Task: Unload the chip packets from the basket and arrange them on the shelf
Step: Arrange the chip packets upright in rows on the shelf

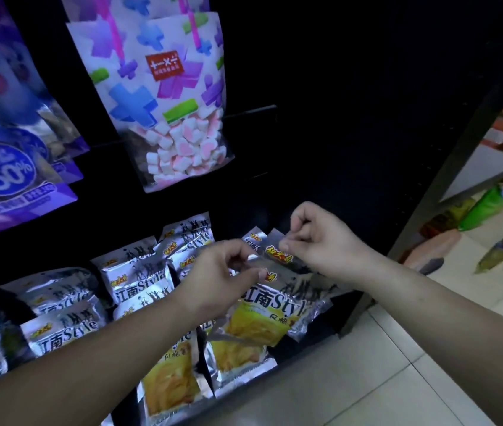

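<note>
Chip packet (270,315): silver foil pouch printed with yellow crisps, held up at the right end of the lower row on the black store shelf (351,142); its lower half hangs free over packets already in place
Left hand (219,272): fingers (259,273) curled, thumb and forefinger pinching the top strip of the chip packet at its left corner
Right hand (324,241): fingers (285,245) pinching a foil top strip by a red-and-yellow logo, just behind and right of the left hand's grip; whether it is the same packet or the next one back cannot be told
Step in hand: hanging a packet at the front of its row, judging by the two grips on the header
Next move: likely calls for lining the header hole with a peg and sliding it on; no peg tip shows here, so the fingers must find it
Stocked rows (139,281): matching silver packets ranged to the left
Above: white marshmallow bag with purple and blue crosses (167,103)
Basket: not in view
</note>
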The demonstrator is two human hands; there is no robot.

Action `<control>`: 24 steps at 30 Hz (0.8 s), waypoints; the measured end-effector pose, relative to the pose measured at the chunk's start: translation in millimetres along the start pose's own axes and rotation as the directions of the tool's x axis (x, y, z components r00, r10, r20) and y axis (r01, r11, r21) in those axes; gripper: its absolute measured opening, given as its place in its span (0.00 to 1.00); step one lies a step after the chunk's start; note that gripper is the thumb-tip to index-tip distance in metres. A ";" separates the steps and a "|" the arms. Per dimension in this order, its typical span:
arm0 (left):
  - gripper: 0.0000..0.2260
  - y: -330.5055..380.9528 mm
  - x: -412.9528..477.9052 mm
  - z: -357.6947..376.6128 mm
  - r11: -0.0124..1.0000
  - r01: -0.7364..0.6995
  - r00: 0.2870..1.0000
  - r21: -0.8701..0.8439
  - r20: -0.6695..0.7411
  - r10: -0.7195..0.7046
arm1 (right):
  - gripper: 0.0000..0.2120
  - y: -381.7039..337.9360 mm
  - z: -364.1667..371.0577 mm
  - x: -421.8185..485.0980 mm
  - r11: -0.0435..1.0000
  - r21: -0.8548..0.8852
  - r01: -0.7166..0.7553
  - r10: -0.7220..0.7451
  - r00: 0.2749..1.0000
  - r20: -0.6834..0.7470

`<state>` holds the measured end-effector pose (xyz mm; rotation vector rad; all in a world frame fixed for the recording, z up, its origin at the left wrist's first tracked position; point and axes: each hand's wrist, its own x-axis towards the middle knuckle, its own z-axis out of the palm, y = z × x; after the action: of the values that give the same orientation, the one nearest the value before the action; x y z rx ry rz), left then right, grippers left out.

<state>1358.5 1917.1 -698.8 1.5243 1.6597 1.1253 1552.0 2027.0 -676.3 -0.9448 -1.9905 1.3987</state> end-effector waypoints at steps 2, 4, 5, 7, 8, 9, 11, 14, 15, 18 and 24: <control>0.07 -2.0 1.6 3.2 1.000 -0.015 0.996 0.017 -0.088 0.016 | 0.15 -5.7 3.9 1.7 1.000 0.017 0.013 -0.014 0.999 0.040; 0.08 -1.2 4.1 3.7 0.999 -0.037 0.982 0.027 -0.184 0.042 | 0.14 -9.9 7.8 0.5 1.000 -0.002 0.025 -0.025 0.995 0.097; 0.08 -0.9 5.8 3.2 0.999 -0.034 0.976 0.024 -0.213 0.038 | 0.14 -10.4 9.9 -0.4 0.999 -0.017 0.030 -0.028 0.993 0.119; 0.10 2.2 7.0 2.2 1.000 0.005 0.973 -0.025 -0.229 -0.011 | 0.17 -9.9 12.9 -1.5 0.997 -0.061 0.047 -0.039 0.992 0.122; 0.11 4.2 6.6 1.3 0.998 0.019 0.976 -0.057 -0.218 -0.031 | 0.17 -9.3 14.4 -0.3 0.995 -0.087 0.057 -0.047 0.993 0.109; 0.13 6.2 6.4 0.4 0.997 0.027 0.978 -0.073 -0.202 -0.041 | 0.18 -8.5 15.8 0.5 0.993 -0.103 0.063 -0.053 0.994 0.095; 0.15 4.2 6.4 -2.5 0.992 0.088 0.986 -0.086 -0.132 -0.099 | 0.18 -5.6 18.6 3.2 0.993 -0.106 0.056 -0.047 0.995 0.088; 0.14 -4.8 3.9 -7.8 0.976 0.178 0.983 -0.126 0.071 -0.170 | 0.17 -3.4 18.6 6.2 0.993 -0.105 0.046 -0.035 0.994 0.101; 0.13 -6.2 2.9 -9.1 0.974 0.198 0.976 -0.114 0.111 -0.185 | 0.17 -3.3 18.6 6.7 0.992 -0.114 0.047 -0.035 0.994 0.105; 0.14 -6.6 2.6 -13.0 0.976 0.207 0.978 -0.065 0.051 -0.204 | 0.15 -3.9 22.6 9.4 0.995 -0.090 0.052 -0.048 0.998 0.039; 0.14 -4.3 -1.8 -37.0 0.957 0.288 0.936 -0.030 -0.200 -0.288 | 0.08 62.9 3.2 21.4 0.960 -0.215 -0.182 0.102 0.937 -0.334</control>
<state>1324.4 1908.8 -686.1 1.1461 1.9447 1.1465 1551.7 2055.9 -736.2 -1.3581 -1.8988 1.0042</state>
